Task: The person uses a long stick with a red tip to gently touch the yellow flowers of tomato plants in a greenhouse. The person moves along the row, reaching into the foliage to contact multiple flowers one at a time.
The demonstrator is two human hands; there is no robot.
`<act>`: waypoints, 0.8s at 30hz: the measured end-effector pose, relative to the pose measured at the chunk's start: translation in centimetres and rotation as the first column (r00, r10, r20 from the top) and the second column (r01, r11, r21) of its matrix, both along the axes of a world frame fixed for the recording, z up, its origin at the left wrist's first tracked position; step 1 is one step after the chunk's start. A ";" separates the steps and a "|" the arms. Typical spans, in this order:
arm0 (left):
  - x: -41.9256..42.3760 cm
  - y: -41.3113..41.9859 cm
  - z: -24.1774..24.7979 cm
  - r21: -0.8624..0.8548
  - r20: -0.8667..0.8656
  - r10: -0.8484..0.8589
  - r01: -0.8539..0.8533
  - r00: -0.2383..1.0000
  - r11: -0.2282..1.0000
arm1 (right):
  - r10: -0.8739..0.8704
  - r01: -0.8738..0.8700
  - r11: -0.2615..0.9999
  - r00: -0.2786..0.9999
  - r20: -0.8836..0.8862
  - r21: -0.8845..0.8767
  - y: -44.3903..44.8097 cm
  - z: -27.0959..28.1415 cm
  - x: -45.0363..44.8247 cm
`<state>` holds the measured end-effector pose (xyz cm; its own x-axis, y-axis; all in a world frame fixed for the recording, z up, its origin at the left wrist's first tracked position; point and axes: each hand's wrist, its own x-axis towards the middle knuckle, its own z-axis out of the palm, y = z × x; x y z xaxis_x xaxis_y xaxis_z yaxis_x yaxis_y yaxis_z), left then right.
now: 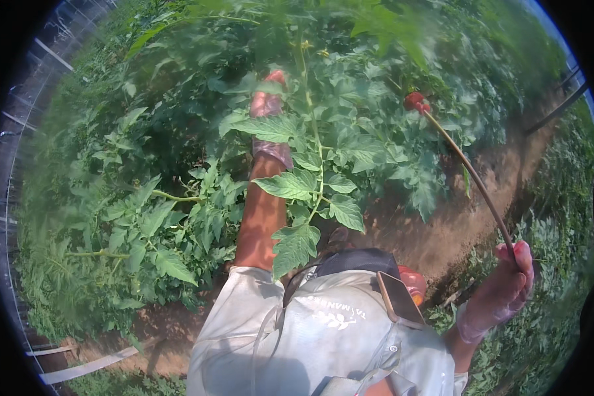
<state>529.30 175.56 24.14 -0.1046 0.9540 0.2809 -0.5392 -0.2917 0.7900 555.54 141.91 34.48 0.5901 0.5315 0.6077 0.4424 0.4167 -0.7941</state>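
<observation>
My left hand (pixel 267 104), in a thin see-through glove, reaches forward into the leaves of tomato plants (pixel 371 143). Leaves cover part of its fingers, so what they touch is hidden. A tomato stem with broad leaves (pixel 297 185) hangs in front of my left forearm. Out to the right, my gloved right hand (pixel 500 292) grips the lower end of a thin, bowed rod (pixel 480 183). The rod's red tip (pixel 417 102) is up against the foliage at the right. Small yellow flowers (pixel 305 44) show near the top of the central stem.
Bare soil (pixel 495 183) runs between the plant rows. A dark hose or bar (pixel 557 109) crosses at the upper right. A phone (pixel 401 299) sticks out of my shirt pocket, and a red container (pixel 412 283) is by my waist. Pale strips (pixel 89 364) lie at lower left.
</observation>
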 end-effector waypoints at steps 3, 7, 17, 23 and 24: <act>3.0 4.0 -1.5 -0.012 0.006 -0.084 0.084 0.996 0.996 | 0.015 0.005 0.994 0.983 0.183 -0.112 5.6 0.5 -0.7; 3.0 6.4 -2.1 -0.020 -0.020 -0.116 0.115 0.993 0.993 | 0.126 -0.054 0.981 0.907 0.402 -0.184 12.5 1.4 -1.9; 2.9 7.7 -2.2 -0.020 -0.121 -0.178 0.176 0.977 0.984 | 0.298 -0.208 0.947 0.855 0.424 -0.244 17.7 0.9 -2.1; 2.1 6.7 -2.1 -0.023 -0.180 -0.204 0.203 0.962 0.979 | 0.300 -0.207 0.942 0.870 0.390 -0.264 16.8 0.3 -0.7; 1.6 6.4 -1.8 -0.021 -0.194 -0.196 0.195 0.961 0.981 | 0.304 -0.210 0.944 0.856 0.418 -0.255 17.2 0.6 -1.1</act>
